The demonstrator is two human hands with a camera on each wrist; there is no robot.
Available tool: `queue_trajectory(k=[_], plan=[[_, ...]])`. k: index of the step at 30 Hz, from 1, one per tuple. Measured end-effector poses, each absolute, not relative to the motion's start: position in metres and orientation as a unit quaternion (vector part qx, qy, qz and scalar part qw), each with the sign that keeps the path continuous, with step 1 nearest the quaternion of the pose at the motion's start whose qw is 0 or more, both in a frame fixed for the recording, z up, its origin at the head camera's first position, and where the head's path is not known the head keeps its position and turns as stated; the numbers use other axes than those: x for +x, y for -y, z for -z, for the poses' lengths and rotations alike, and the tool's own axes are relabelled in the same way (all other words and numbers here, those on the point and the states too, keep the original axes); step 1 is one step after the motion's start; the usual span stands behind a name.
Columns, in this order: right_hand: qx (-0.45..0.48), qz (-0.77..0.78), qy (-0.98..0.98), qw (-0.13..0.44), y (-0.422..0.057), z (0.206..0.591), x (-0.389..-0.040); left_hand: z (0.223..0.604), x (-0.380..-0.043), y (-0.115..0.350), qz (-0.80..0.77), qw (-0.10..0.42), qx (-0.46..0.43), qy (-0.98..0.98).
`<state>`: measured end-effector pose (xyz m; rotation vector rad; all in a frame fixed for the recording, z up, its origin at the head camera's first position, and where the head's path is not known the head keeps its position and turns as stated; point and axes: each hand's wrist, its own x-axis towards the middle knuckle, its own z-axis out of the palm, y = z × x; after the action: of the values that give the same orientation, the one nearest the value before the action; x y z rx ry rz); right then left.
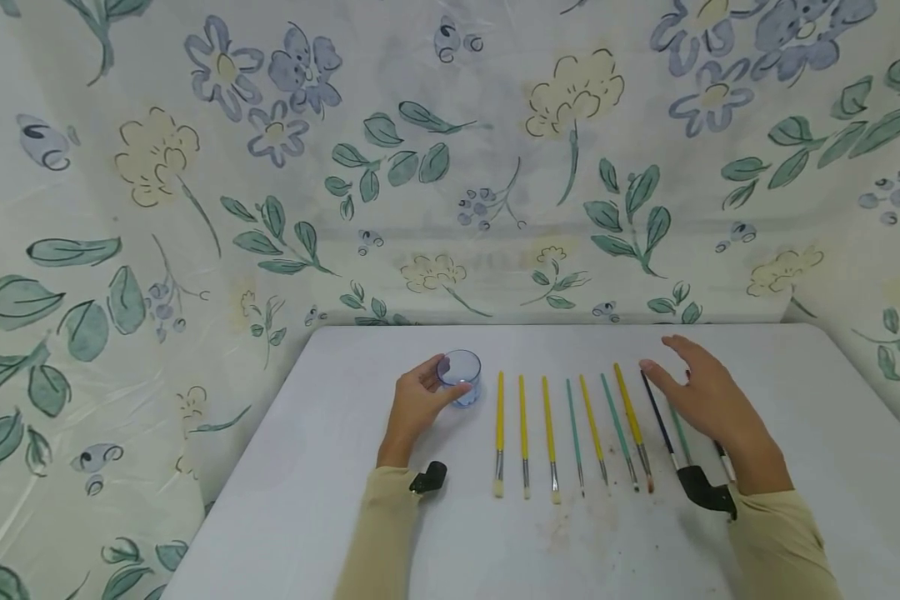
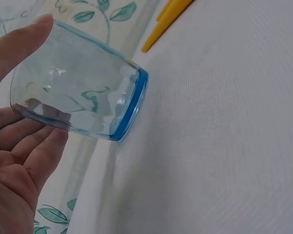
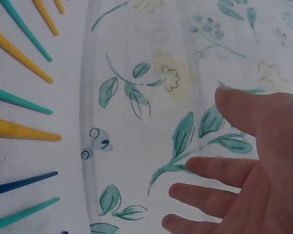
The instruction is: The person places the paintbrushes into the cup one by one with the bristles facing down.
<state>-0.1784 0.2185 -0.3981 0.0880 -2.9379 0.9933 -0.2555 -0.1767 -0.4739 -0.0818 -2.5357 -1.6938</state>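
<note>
A clear, blue-tinted cup [image 1: 461,368] stands on the white table toward the back. My left hand [image 1: 417,408] grips it, thumb on one side and fingers on the other, as the left wrist view also shows with the cup's thick blue base [image 2: 132,107]. Over the right end of a row of paintbrushes, my right hand [image 1: 720,408] hovers with its fingers spread and holds nothing. Closest to it are a dark-handled paintbrush [image 1: 658,412] and a green one [image 1: 678,433]; the hand and wrist partly hide the brushes at that end.
Several yellow paintbrushes [image 1: 500,417] and thin green paintbrushes [image 1: 574,429] lie side by side, bristles toward me, on the white table [image 1: 292,475]. Small stains and specks mark the tabletop near the bristles. A flower-patterned sheet [image 1: 495,275] hangs behind the table's back edge.
</note>
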Motion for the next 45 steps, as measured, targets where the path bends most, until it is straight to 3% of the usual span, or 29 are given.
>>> queue_trajectory(k=[17,26,45], plan=[[-0.095,-0.355,0.929,0.056,-0.248,0.409,-0.184,0.471,-0.259,0.18,0.535,0.043,-0.027,0.843],[-0.156,-0.367,0.917,0.027,-0.26,0.423,-0.191,0.468,-0.258,0.18,0.536,0.043,-0.03,0.843],[-0.179,-0.309,0.932,-0.069,-0.276,0.453,-0.193,0.474,-0.257,0.179,0.528,0.038,-0.021,0.848]])
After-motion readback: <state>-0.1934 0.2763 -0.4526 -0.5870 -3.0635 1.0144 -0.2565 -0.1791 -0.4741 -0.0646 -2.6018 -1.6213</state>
